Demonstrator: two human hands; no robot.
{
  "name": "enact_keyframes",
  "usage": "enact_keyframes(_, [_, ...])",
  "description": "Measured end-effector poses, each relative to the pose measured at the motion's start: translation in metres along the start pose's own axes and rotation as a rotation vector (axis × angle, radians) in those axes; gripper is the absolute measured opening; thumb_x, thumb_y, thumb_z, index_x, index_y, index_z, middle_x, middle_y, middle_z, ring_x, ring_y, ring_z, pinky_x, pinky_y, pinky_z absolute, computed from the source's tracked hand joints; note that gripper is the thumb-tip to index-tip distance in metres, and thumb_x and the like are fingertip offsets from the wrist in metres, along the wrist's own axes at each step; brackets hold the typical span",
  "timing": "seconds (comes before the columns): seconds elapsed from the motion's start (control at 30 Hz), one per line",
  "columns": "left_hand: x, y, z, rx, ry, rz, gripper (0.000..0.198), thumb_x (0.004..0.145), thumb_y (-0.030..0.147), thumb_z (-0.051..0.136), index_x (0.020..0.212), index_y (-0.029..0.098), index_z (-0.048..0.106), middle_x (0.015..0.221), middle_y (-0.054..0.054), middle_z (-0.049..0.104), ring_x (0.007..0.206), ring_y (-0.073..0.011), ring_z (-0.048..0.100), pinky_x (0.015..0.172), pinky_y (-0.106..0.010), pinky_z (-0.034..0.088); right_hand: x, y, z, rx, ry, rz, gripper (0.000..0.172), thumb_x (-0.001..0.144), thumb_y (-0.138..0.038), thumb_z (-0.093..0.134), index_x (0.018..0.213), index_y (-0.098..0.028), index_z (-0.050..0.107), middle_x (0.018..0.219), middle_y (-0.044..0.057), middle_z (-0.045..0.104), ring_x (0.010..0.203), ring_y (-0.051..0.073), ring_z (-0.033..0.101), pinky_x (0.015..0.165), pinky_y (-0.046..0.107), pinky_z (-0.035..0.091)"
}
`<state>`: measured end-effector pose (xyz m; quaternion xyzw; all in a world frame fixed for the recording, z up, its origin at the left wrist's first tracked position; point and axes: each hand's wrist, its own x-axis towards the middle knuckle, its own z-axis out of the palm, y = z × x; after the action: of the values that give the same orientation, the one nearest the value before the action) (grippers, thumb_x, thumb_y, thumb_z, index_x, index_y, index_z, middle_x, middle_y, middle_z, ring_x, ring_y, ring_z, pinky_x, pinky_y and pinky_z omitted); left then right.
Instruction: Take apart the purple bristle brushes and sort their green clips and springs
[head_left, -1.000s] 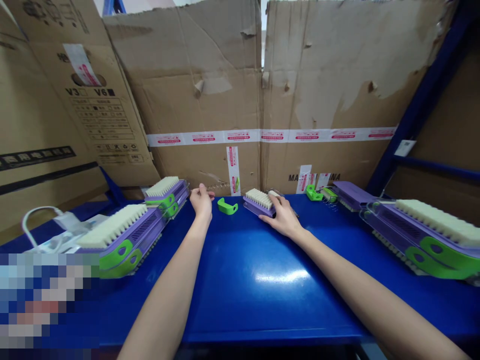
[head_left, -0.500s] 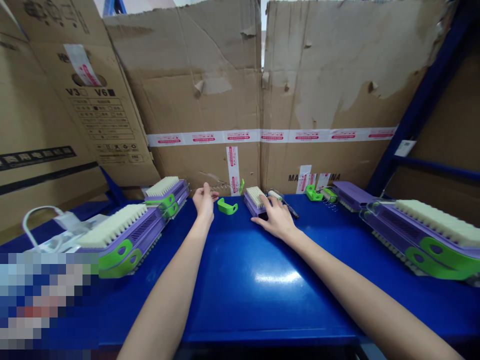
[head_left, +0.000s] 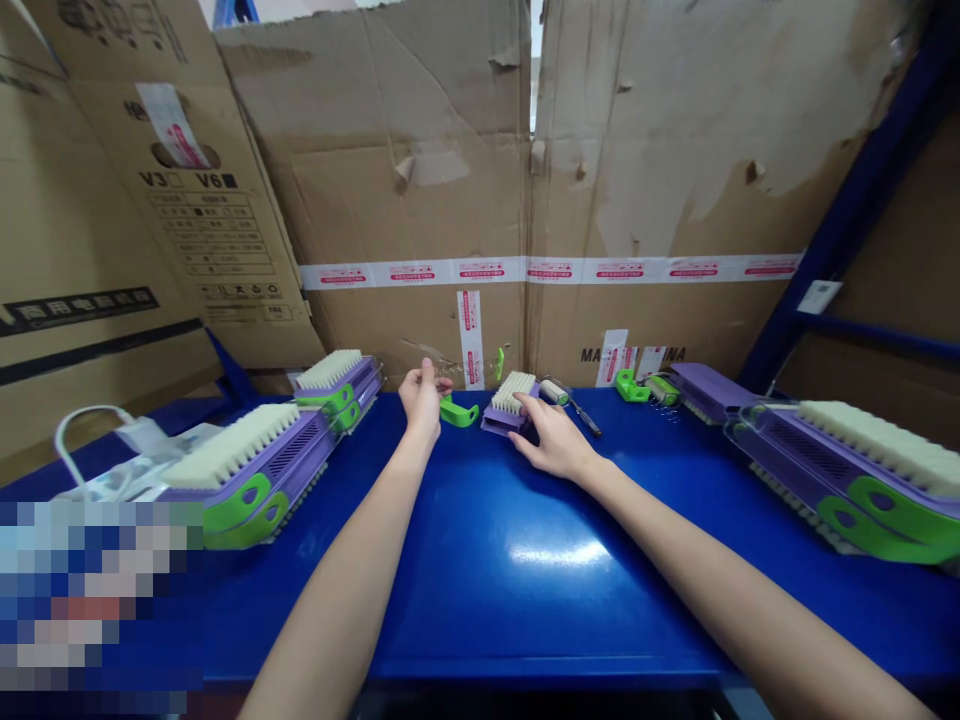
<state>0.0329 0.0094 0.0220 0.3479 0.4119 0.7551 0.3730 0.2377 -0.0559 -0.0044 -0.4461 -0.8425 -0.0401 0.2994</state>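
My left hand (head_left: 422, 398) is at the back of the blue table (head_left: 487, 560), thumb and fingers pinched on what looks like a thin wire spring (head_left: 439, 362). A green plastic clip (head_left: 457, 412) lies just to its right. My right hand (head_left: 551, 442) grips the near end of a small purple brush (head_left: 510, 400) with cream bristles, which points away from me. A second green piece (head_left: 499, 362) stands behind the brush. A small roller tool (head_left: 564, 397) with a dark handle lies to the right of the brush.
Rows of purple brushes with green clips sit at the left (head_left: 247, 465) and at the right (head_left: 847, 460). A green clip (head_left: 628, 385) and a purple part (head_left: 709, 390) lie at the back right. Cardboard sheets (head_left: 420, 200) wall the back and the left. White cable (head_left: 90, 450) is at far left.
My right hand has turned the purple brush from crosswise to end-on and shifted it slightly left. My left hand has moved right toward the green clip, fingers still pinched.
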Motion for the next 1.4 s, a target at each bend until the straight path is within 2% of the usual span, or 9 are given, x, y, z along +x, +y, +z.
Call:
enact_keyframes(0.37, [-0.006, 0.002, 0.004, -0.003, -0.033, -0.038, 0.043, 0.073, 0.056, 0.065, 0.072, 0.016, 0.050, 0.046, 0.001, 0.058, 0.047, -0.0116, 0.059, 0.054, -0.022, 0.047, 0.001, -0.002, 0.002, 0.000, -0.107, -0.025, 0.073, 0.082, -0.031, 0.054, 0.145, -0.009, 0.025, 0.131, 0.020, 0.053, 0.125, 0.032, 0.044, 0.106, 0.053, 0.027])
enact_keyframes(0.47, [-0.007, 0.001, 0.005, 0.003, -0.029, -0.011, 0.043, 0.072, 0.056, 0.066, 0.070, 0.016, 0.050, 0.044, 0.002, 0.057, 0.047, -0.0121, 0.059, 0.053, -0.022, 0.046, 0.001, 0.004, 0.003, 0.129, -0.121, -0.028, 0.075, 0.082, -0.030, 0.054, 0.146, -0.009, 0.021, 0.132, 0.021, 0.052, 0.125, 0.030, 0.046, 0.104, 0.048, 0.034])
enact_keyframes(0.57, [-0.007, 0.002, 0.005, -0.001, -0.035, 0.006, 0.043, 0.070, 0.055, 0.068, 0.070, 0.016, 0.051, 0.044, 0.002, 0.057, 0.046, -0.0127, 0.059, 0.054, -0.023, 0.046, 0.001, 0.012, 0.003, 0.205, -0.041, 0.004, 0.058, 0.085, -0.027, 0.049, 0.139, -0.011, 0.036, 0.122, 0.018, 0.060, 0.113, 0.026, 0.057, 0.097, 0.042, 0.043])
enact_keyframes(0.67, [-0.009, 0.003, 0.005, 0.015, -0.107, -0.022, 0.042, 0.070, 0.055, 0.068, 0.069, 0.016, 0.050, 0.044, 0.002, 0.057, 0.047, -0.0132, 0.060, 0.054, -0.023, 0.046, 0.003, 0.017, 0.001, 0.339, 0.131, 0.110, 0.049, 0.085, -0.031, 0.051, 0.131, -0.015, 0.044, 0.111, 0.014, 0.065, 0.101, 0.023, 0.062, 0.091, 0.040, 0.048])
enact_keyframes(0.83, [-0.019, 0.003, 0.011, 0.069, -0.324, -0.134, 0.041, 0.070, 0.053, 0.069, 0.070, 0.016, 0.052, 0.045, 0.000, 0.059, 0.047, -0.0132, 0.061, 0.055, -0.023, 0.047, 0.008, 0.019, -0.001, 0.757, 0.300, 0.327, 0.058, 0.079, -0.040, 0.061, 0.130, -0.018, 0.043, 0.113, 0.013, 0.063, 0.095, 0.020, 0.064, 0.082, 0.037, 0.052])
enact_keyframes(0.97, [-0.029, 0.000, 0.018, 0.130, -0.417, -0.182, 0.039, 0.074, 0.052, 0.066, 0.072, 0.016, 0.052, 0.048, -0.002, 0.061, 0.048, -0.0124, 0.061, 0.056, -0.023, 0.048, 0.011, 0.020, -0.004, 0.997, 0.289, 0.409, 0.049, 0.075, -0.041, 0.066, 0.116, -0.016, 0.054, 0.083, 0.006, 0.068, 0.077, 0.018, 0.065, 0.070, 0.033, 0.054])
enact_keyframes(1.1, [-0.033, -0.001, 0.019, 0.125, -0.502, -0.190, 0.036, 0.072, 0.045, 0.071, 0.081, 0.016, 0.052, 0.056, -0.002, 0.064, 0.054, -0.0136, 0.063, 0.057, -0.024, 0.050, 0.010, 0.019, -0.013, 1.230, 0.293, 0.633, 0.041, 0.077, -0.035, 0.066, 0.111, -0.016, 0.054, 0.081, 0.005, 0.069, 0.067, 0.016, 0.066, 0.059, 0.027, 0.053])
enact_keyframes(1.2, [-0.032, 0.001, 0.017, 0.136, -0.595, -0.193, 0.039, 0.066, 0.035, 0.077, 0.091, 0.015, 0.055, 0.063, -0.003, 0.066, 0.062, -0.0151, 0.065, 0.060, -0.025, 0.052, 0.008, 0.018, -0.018, 1.335, 0.205, 0.766, 0.029, 0.083, -0.033, 0.061, 0.106, -0.016, 0.054, 0.078, 0.006, 0.069, 0.060, 0.014, 0.065, 0.053, 0.024, 0.050])
enact_keyframes(1.4, [-0.031, 0.005, 0.014, 0.093, -0.628, -0.198, 0.050, 0.061, 0.023, 0.080, 0.106, 0.018, 0.058, 0.092, -0.006, 0.069, 0.076, -0.0151, 0.066, 0.064, -0.025, 0.053, 0.009, 0.017, -0.021, 1.411, 0.167, 0.843, 0.024, 0.089, -0.028, 0.052, 0.109, -0.016, 0.047, 0.070, 0.007, 0.069, 0.045, 0.012, 0.057, 0.041, 0.020, 0.039])
